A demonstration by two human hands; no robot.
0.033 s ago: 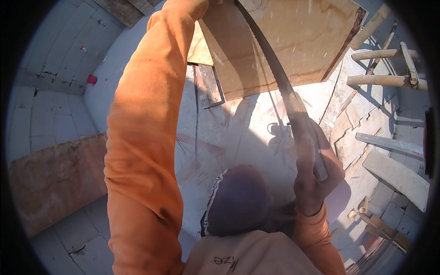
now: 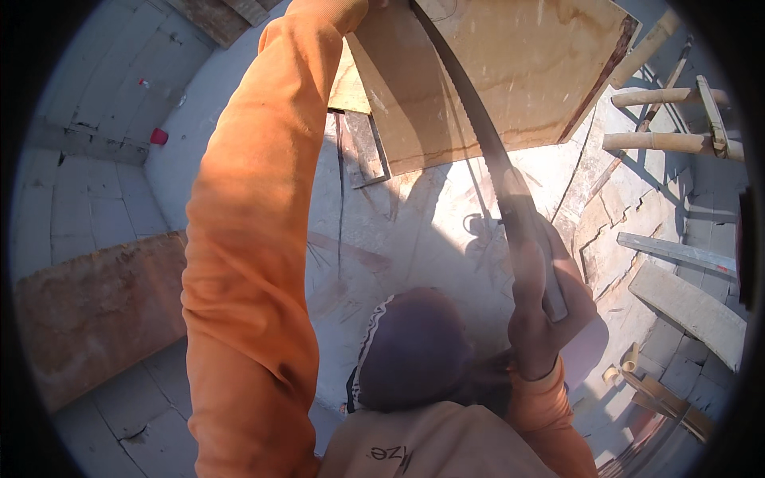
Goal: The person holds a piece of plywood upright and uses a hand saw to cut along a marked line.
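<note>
My right hand [image 2: 527, 315] is wrapped around the grip of a handsaw [image 2: 479, 123]. The saw's long toothed blade runs up and away to the top edge of the view, looking curved through the lens. At that top edge, my left hand [image 2: 386, 3] is mostly cut off and its fingers are hidden; it lies near the far end of the blade and the plywood sheet [image 2: 518, 72]. The blade passes over this pale, stained sheet. My left arm stretches forward in an orange sleeve [image 2: 255, 207].
A dark rounded form with white patterned trim [image 2: 418, 350] is low in the middle. Bamboo poles [image 2: 661, 142], a pale plank [image 2: 692, 307] and a short board [image 2: 365, 151] lie about. At left are a brown panel [image 2: 96, 311] and a small red cup [image 2: 158, 137].
My right hand and the saw's grip have shifted very slightly left and toward me. My left arm looks nearly still.
</note>
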